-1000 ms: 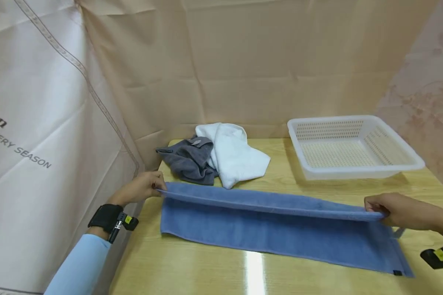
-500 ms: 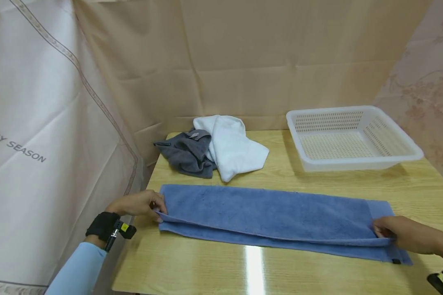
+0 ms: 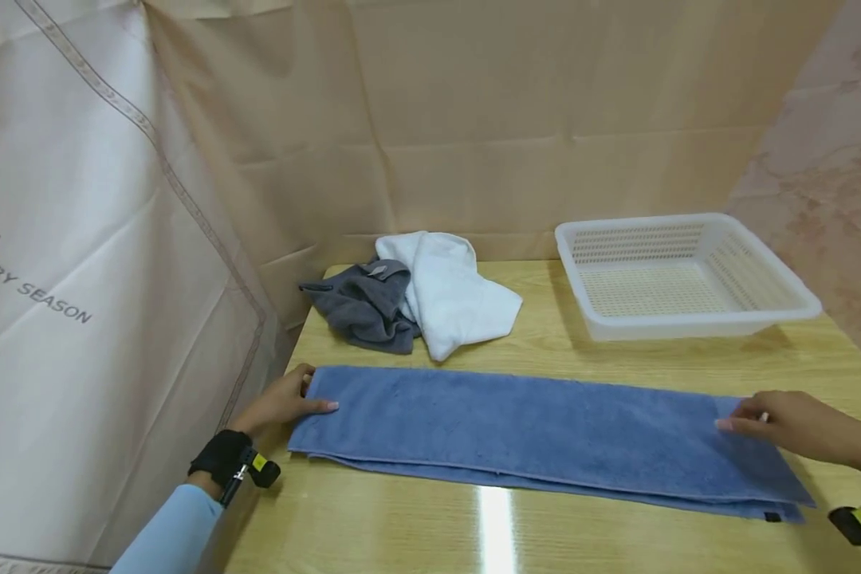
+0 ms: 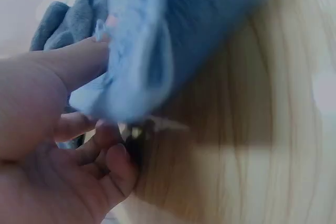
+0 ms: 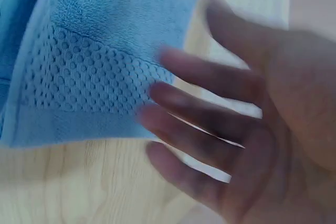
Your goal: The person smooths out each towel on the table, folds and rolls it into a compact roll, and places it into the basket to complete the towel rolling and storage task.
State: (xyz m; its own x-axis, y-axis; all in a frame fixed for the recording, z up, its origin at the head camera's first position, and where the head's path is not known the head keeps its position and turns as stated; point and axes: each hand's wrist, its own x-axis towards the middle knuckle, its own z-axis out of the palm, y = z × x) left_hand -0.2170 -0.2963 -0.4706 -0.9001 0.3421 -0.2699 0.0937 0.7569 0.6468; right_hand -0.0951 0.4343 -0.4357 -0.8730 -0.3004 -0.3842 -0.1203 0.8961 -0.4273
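Observation:
A long blue towel [image 3: 516,430] lies folded lengthwise across the table, its near edges almost lined up and a small black tag at the near right corner. My left hand [image 3: 287,399] is at its left end, thumb on top. In the left wrist view, the towel's end [image 4: 139,77] sits between that hand's thumb and curled fingers. Over the right end is my right hand [image 3: 782,422]. The right wrist view shows its fingers [image 5: 194,135] spread loosely beside the towel's dotted border [image 5: 89,77], gripping nothing.
Behind the towel, a crumpled grey cloth [image 3: 369,311] lies against a white cloth [image 3: 459,299]. A white perforated plastic basket [image 3: 703,323] stands at the back right. Hanging fabric [image 3: 473,112] borders the wooden table [image 3: 373,526] at the back and left.
Both hands have brought the raised towel edge down toward the near side, laying it over the lower layer. The right hand has let go; both hands have then shifted toward the far edge.

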